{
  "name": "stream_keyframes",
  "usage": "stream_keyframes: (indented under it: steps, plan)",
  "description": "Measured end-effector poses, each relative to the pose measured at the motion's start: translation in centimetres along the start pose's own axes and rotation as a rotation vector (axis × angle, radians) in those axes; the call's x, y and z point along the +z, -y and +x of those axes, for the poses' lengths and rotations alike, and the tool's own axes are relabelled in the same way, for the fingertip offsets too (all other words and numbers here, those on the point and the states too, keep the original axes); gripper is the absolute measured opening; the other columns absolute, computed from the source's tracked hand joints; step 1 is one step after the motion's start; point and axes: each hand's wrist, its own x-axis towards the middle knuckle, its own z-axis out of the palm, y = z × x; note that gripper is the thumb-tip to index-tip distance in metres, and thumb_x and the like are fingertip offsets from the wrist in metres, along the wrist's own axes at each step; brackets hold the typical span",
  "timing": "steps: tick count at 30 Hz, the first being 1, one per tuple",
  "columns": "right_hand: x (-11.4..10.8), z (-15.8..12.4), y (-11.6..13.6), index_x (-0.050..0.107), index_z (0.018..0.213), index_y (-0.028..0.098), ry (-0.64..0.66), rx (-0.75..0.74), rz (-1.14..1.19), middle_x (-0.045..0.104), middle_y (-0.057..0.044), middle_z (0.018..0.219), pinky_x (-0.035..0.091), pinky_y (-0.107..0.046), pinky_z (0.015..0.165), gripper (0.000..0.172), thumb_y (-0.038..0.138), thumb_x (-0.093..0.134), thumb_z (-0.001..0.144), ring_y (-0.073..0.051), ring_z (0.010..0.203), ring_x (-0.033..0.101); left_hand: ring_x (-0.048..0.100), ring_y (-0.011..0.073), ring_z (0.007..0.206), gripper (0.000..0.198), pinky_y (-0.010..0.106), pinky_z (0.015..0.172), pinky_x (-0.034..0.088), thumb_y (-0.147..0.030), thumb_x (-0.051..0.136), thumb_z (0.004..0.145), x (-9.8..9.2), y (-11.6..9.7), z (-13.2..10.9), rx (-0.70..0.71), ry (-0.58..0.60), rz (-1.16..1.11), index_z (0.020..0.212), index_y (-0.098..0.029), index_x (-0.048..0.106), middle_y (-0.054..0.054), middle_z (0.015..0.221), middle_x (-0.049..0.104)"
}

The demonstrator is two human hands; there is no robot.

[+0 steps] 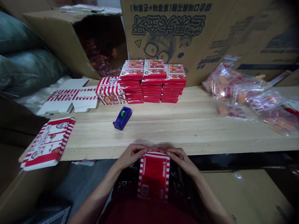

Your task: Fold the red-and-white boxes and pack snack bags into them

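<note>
A red box [154, 174] with striped white-and-red borders is held upright against my body at the table's front edge. My left hand [136, 153] pinches its top left corner between thumb and fingers. At the top right corner my right hand [181, 158] grips it the same way. The box's far side is hidden from me. Beyond my hands, a blue tape dispenser [122, 118] with a green core rests on the wooden table [187, 124].
Stacks of small red boxes [153, 82] stand at the back beside a striped carton [112, 90]. Flattened cartons [50, 141] lie at the left, with unfolded ones [67, 93] behind. Clear bags of orange pieces [243, 90] sit right. A large cardboard box [168, 31] backs the table.
</note>
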Motion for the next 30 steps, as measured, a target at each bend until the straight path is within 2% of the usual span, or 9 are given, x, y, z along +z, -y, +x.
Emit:
stream_keyframes:
  steps: [3,7,11,16,18,22,25,28,30]
  plan:
    - [-0.2,0.9,1.9,0.082,0.099,0.029,0.053,0.028,0.03,0.082,-0.003,0.102,0.055,-0.044,0.096,0.019,0.044,0.076,0.089,-0.023,0.097,0.075,0.072,0.0241,0.086,0.027,0.033,0.078,0.053,-0.039,0.071,0.091,-0.2,-1.6,0.7,-0.019,0.022,0.087,0.104,-0.019,0.082,0.011,0.097,0.081]
    - [-0.3,2.2,2.8,0.081,0.107,0.028,0.156,0.149,0.14,0.082,-0.004,0.105,0.054,-0.046,0.1,0.026,0.038,0.081,0.083,-0.024,0.104,0.075,0.072,0.0252,0.091,0.03,0.033,0.078,0.054,-0.034,0.071,0.09,-0.5,-2.4,1.8,0.027,0.094,0.098,0.116,-0.022,0.079,0.011,0.106,0.081]
    - [-0.2,3.0,1.9,0.082,0.105,0.029,0.149,0.206,0.237,0.083,-0.003,0.102,0.056,-0.045,0.097,0.027,0.033,0.084,0.079,-0.024,0.1,0.076,0.073,0.0231,0.087,0.026,0.031,0.077,0.055,-0.031,0.07,0.09,-1.0,-2.1,2.7,0.038,0.121,0.145,0.112,-0.025,0.081,0.008,0.101,0.082]
    - [0.1,3.3,0.3,0.084,0.095,0.026,0.041,0.232,0.245,0.084,-0.002,0.084,0.059,-0.033,0.076,0.022,0.031,0.087,0.074,-0.018,0.075,0.076,0.072,0.0217,0.077,0.02,0.03,0.071,0.055,-0.032,0.074,0.086,-1.0,-1.5,3.0,-0.013,0.069,0.146,0.101,-0.023,0.084,0.009,0.093,0.082]
    - [-0.1,3.5,0.1,0.084,0.092,0.025,0.049,0.22,0.239,0.083,-0.003,0.084,0.059,-0.033,0.075,0.02,0.032,0.088,0.074,-0.018,0.074,0.075,0.072,0.0216,0.077,0.02,0.031,0.072,0.055,-0.032,0.074,0.086,-0.9,-1.2,2.9,-0.034,0.064,0.111,0.101,-0.023,0.084,0.009,0.094,0.083]
    - [-0.5,4.1,0.7,0.084,0.09,0.026,0.123,0.222,0.194,0.083,-0.003,0.085,0.061,-0.038,0.077,0.016,0.033,0.087,0.076,-0.02,0.074,0.075,0.072,0.021,0.078,0.02,0.03,0.073,0.054,-0.031,0.074,0.087,-0.9,-0.8,2.7,-0.043,0.074,0.083,0.103,-0.023,0.084,0.009,0.096,0.082]
    - [0.1,4.0,1.1,0.083,0.093,0.028,0.147,0.186,0.183,0.083,-0.001,0.085,0.06,-0.044,0.089,0.017,0.037,0.085,0.079,-0.021,0.081,0.077,0.071,0.0201,0.076,0.019,0.029,0.071,0.052,-0.03,0.072,0.089,-1.1,-0.8,2.3,-0.044,0.064,0.099,0.102,-0.022,0.084,0.008,0.093,0.082]
    - [1.0,3.0,1.2,0.082,0.103,0.029,0.156,0.1,0.169,0.083,-0.001,0.1,0.05,-0.05,0.109,0.02,0.042,0.075,0.089,-0.023,0.103,0.075,0.071,0.0214,0.08,0.017,0.031,0.076,0.052,-0.028,0.072,0.089,-1.2,-1.3,1.6,-0.043,0.059,0.074,0.099,-0.021,0.084,0.008,0.092,0.081]
    - [1.3,2.1,1.3,0.081,0.107,0.032,0.133,0.053,0.142,0.082,-0.001,0.109,0.04,-0.052,0.119,0.02,0.041,0.07,0.093,-0.024,0.118,0.07,0.072,0.0243,0.091,0.016,0.033,0.086,0.053,-0.027,0.072,0.089,-1.2,-1.8,1.0,-0.04,0.063,-0.003,0.1,-0.021,0.083,0.009,0.097,0.081]
